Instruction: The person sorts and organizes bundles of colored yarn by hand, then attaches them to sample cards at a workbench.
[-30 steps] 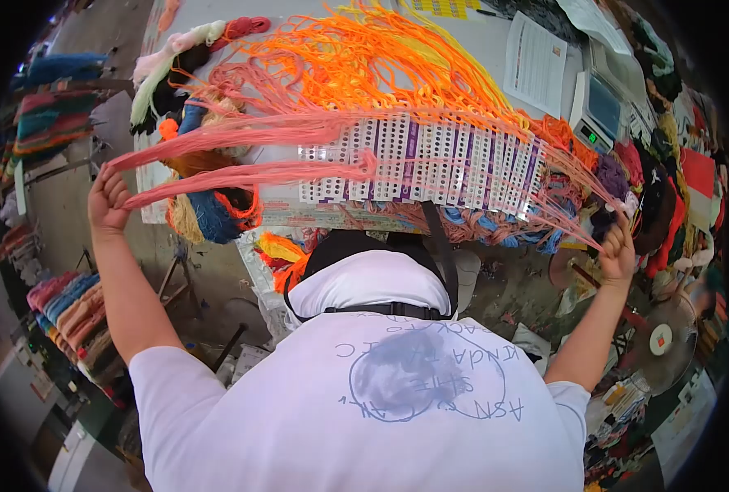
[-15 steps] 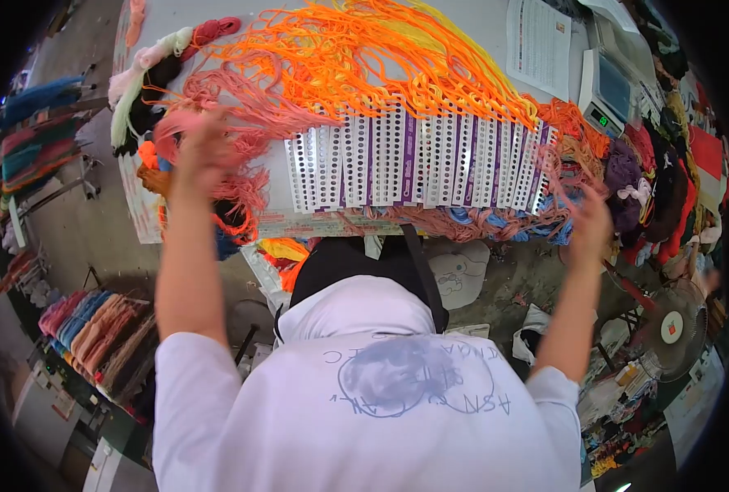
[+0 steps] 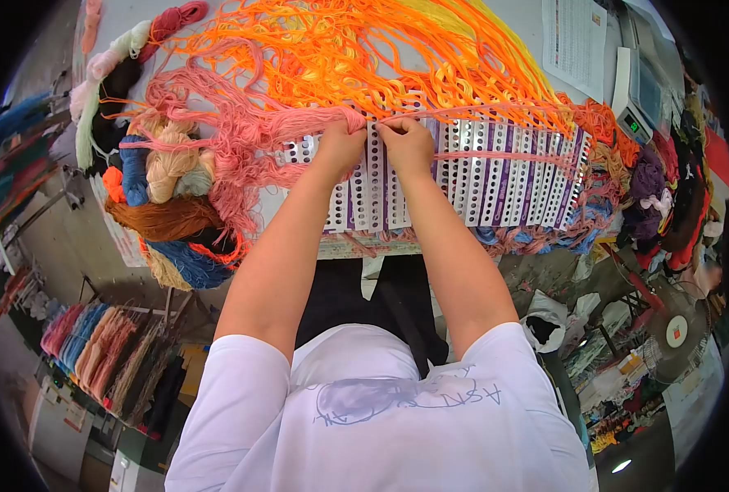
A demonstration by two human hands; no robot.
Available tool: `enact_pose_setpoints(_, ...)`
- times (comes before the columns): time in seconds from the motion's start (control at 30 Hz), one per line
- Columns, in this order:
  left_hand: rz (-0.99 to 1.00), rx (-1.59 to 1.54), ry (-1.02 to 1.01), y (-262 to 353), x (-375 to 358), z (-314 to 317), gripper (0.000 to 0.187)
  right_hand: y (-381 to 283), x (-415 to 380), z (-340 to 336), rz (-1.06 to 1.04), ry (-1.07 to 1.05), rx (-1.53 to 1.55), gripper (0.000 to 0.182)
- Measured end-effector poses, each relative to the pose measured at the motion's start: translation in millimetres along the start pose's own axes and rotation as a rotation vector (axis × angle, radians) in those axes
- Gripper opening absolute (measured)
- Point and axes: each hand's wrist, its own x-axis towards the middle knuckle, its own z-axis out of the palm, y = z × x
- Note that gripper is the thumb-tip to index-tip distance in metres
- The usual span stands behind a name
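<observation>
My left hand point(image 3: 344, 148) is closed on a bundle of pink yarn point(image 3: 307, 125), whose loose strands spread to the left. Close beside it, my right hand point(image 3: 408, 148) pinches pink strands point(image 3: 487, 112) that run off to the right. Both hands are above a row of white and purple cards with punched holes point(image 3: 471, 184). More pink thread point(image 3: 504, 156) lies across these cards. Beyond my hands spreads a mass of orange and yellow thread point(image 3: 340, 61), its ends reaching the cards' upper edge.
Skeins in blue, beige and brown point(image 3: 168, 209) hang at the table's left edge. A digital scale point(image 3: 633, 107) and a printed sheet point(image 3: 574, 45) are at the far right. Purple and other yarn point(image 3: 647, 176) is heaped at the right. A fan point(image 3: 676, 328) stands lower right.
My hands were wide apart over the left and right ends of the cards. They have come together in the middle, with pink yarn drawn in between. The view has shifted slightly.
</observation>
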Motion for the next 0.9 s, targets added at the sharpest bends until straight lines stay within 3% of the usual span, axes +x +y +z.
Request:
enact_pose_setpoints(0.03, -0.085, -0.084, -0.008, 12.9, -8.5, 0.3, 0.016, -2.6, 0.0, -0.5, 0.049, -0.003, -0.032, 0.016)
enact_pose_setpoints(0.1, -0.018, -0.12, -0.047, 6.4, -2.8, -2.0, 0.015, -5.5, -6.7, -1.5, 0.109, -0.009, -0.073, 0.015)
enact_pose_setpoints(0.2, 0.001, -0.138, -0.074, 9.8, -2.4, -5.3, 0.015, 4.0, -12.8, 2.3, -0.281, 0.049, -0.153, 0.015)
enact_pose_setpoints(0.33, -0.009, -0.042, -0.025, 11.2, -1.5, -4.3, 0.017, 21.0, -20.9, -3.4, -0.417, -0.031, 0.049, 0.017)
enact_pose_setpoints(0.4, 0.043, 0.108, 0.031, 4.7, 1.5, -1.7, 0.02, 18.0, -18.7, -8.3, -0.276, -0.098, 0.102, 0.016)
enact_pose_setpoints(0.43, 0.044, 0.107, 0.03, 3.9, 1.5, -3.5, 0.02, 15.5, -15.7, -12.7, -0.343, -0.128, 0.051, 0.022)
enact_pose_setpoints(0.47, 0.099, 0.136, 0.16, 2.3, 0.6, -8.7, 0.019, 8.4, -13.8, -18.9, -0.343, -0.127, 0.051, 0.022)
enact_pose_setpoints(0.5, 0.152, 0.165, 0.291, 0.1, -1.4, -16.2, 0.019, 1.5, -12.9, -25.9, -0.403, -0.08, -0.157, 0.024)
enact_pose_setpoints(0.57, 0.283, -0.12, 0.326, 1.4, -5.4, -49.2, 0.021, -4.8, -6.7, -37.6, -0.503, -0.026, -0.503, 0.03)
enact_pose_setpoints(0.63, 0.285, -0.596, 0.082, 18.4, -24.7, -77.3, 0.028, 2.9, 3.9, -45.2, -0.552, -0.009, -0.597, 0.028)
enact_pose_setpoints(0.67, 0.192, -0.801, 0.118, 33.3, -40.1, -77.3, 0.03, 3.8, 6.8, -46.7, -0.603, 0.005, -0.695, 0.026)
enact_pose_setpoints(0.7, 0.197, -0.799, 0.119, 29.5, -45.6, -78.9, 0.03, 4.3, 8.9, -46.5, -0.604, -0.015, -0.707, 0.022)
enact_pose_setpoints(0.77, 0.169, -1.205, -0.166, 22.5, -51.3, -82.1, 0.028, 5.9, 11.7, -47.4, -0.735, 0.015, -0.718, 0.019)
enact_pose_setpoints(0.8, 0.208, -1.262, -0.375, 18.1, -51.6, -77.5, 0.021, 7.5, 12.1, -48.8, -0.861, 0.041, -0.734, 0.016)
enact_pose_setpoints(0.9, 0.104, -0.806, -0.329, 41.9, -60.2, -46.0, 0.01, 2.4, 5.4, -50.0, -0.943, 0.062, -0.625, 0.019)
